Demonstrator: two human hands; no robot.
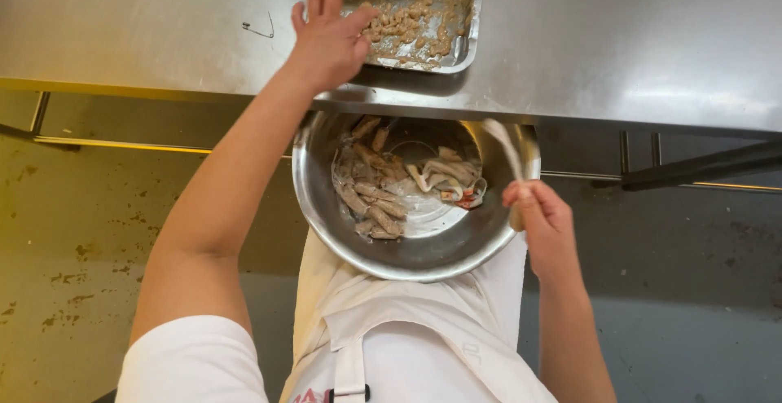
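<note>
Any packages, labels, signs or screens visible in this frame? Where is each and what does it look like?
No packages, signs or screens.
Apron print: bottom edge, on the white apron; a few red marks, mostly cut off.
Otherwise only bare containers: a rectangular metal tray on the steel counter, touched by the left hand, and a round steel bowl below, beside the right hand.

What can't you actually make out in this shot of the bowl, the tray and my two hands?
All in the head view:
- Metal tray: far end cut off by the top edge.
- Left hand: palm side and whatever the fingers touch are hidden behind it.
- Pale strip held by the right hand: motion-blurred.
- Steel bowl: far rim hidden under the table edge.
- Small wire item: too small to identify.
</note>
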